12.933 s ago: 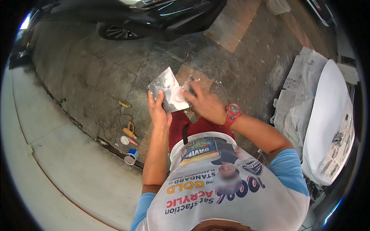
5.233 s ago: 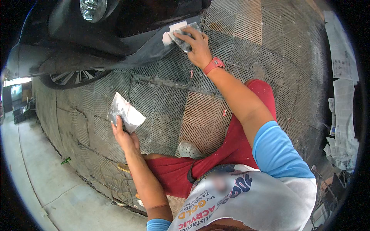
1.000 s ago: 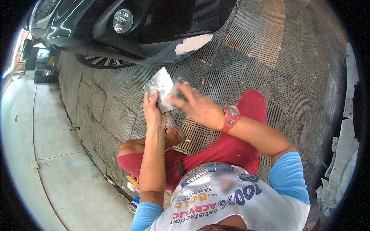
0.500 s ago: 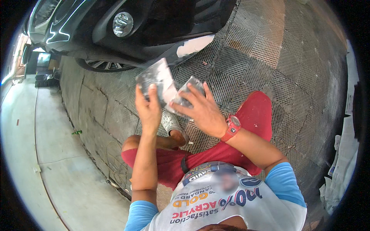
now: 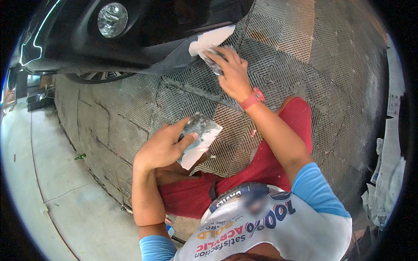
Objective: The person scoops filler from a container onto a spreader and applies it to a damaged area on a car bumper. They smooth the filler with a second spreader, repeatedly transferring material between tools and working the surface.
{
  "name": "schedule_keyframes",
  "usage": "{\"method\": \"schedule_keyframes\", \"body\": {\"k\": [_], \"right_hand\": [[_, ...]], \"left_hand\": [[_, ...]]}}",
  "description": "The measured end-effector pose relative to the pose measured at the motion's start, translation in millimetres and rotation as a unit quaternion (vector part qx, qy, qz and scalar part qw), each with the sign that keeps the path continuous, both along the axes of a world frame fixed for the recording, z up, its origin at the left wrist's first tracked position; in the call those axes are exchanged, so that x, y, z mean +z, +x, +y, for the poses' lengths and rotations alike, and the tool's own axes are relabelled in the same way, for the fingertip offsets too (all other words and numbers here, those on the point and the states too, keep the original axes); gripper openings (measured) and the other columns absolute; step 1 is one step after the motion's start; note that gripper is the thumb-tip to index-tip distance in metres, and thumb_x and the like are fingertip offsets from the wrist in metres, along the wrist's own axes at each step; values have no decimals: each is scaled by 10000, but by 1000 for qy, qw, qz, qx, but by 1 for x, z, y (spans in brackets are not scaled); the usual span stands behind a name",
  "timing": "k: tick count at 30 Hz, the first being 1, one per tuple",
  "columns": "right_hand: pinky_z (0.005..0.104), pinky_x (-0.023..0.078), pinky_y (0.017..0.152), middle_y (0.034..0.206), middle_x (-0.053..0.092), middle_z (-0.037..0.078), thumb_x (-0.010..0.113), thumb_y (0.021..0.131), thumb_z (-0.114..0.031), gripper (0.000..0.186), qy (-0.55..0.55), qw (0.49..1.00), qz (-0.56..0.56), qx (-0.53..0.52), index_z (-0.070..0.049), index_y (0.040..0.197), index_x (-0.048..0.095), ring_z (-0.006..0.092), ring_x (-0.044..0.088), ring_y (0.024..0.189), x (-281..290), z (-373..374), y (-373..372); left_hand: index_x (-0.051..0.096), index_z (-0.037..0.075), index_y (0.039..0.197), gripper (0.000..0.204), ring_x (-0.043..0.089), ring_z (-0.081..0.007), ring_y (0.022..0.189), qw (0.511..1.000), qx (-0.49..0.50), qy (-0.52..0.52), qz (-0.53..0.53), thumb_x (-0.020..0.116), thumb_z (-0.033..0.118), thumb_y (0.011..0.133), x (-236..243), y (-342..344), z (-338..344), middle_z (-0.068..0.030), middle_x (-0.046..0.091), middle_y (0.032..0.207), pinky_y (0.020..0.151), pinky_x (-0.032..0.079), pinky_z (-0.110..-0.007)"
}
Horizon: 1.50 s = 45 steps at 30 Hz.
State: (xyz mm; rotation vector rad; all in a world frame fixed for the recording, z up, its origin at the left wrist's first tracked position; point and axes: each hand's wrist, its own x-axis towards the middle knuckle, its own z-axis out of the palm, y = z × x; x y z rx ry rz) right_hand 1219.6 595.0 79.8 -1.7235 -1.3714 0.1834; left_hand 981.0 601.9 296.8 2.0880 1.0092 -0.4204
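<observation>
My left hand (image 5: 164, 147) grips a flat metal board (image 5: 198, 135) smeared with grey filler, held above my red-trousered knees. My right hand (image 5: 230, 71), with a red watch at the wrist, reaches up to the black car's bumper (image 5: 143, 56). It holds a small spreader (image 5: 212, 61) pressed against the lower edge of a pale filler patch (image 5: 210, 39) on the bumper's underside. The spreader is mostly hidden under my fingers.
A round fog lamp (image 5: 112, 18) sits in the bumper above left. Grey and brown chequered floor tiles (image 5: 278, 48) lie under the car. Smooth concrete (image 5: 65, 204) borders the tiles at left. Sheets of newspaper (image 5: 387, 174) lie at the right edge.
My right hand has left the board, where it was half a second ago, and gone up to the filler patch on the bumper. My left hand has lowered the board.
</observation>
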Motion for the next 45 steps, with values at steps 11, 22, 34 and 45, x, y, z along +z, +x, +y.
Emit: {"method": "schedule_keyframes", "body": {"k": [11,22,34,45], "right_hand": [[726,283,1171,1609,568,12,713,822,46,875,1,995,-102,21,-384,1579,625,296,438,1582,-47,34,-21],[711,316,1145,1543,617,-4,677,815,44,821,28,993,-119,-2,-361,1529,666,279,516,1513,-24,47,5],[675,309,1172,1547,621,-11,656,827,62,828,37,994,-102,-31,-370,1533,675,267,539,1497,-14,53,24],[640,285,1210,1579,598,-8,639,814,107,900,45,996,-71,-33,-391,1564,663,264,519,1525,-23,68,21]], "left_hand": [[657,-5,1391,439,704,-520,812,997,-62,48,-29,713,301,1082,-16,-2,1,-300,688,796,726,524,-588],[665,-40,1410,496,709,-528,834,998,-36,47,-3,726,320,1074,-11,-3,1,-313,707,826,778,545,-577],[668,-22,1381,467,701,-528,816,997,-41,66,-13,734,319,1068,-16,-7,-1,-307,696,804,749,535,-583],[669,-21,1364,446,687,-534,782,998,-14,46,31,745,295,1060,-5,-6,-1,-306,666,747,735,526,-591]]}}
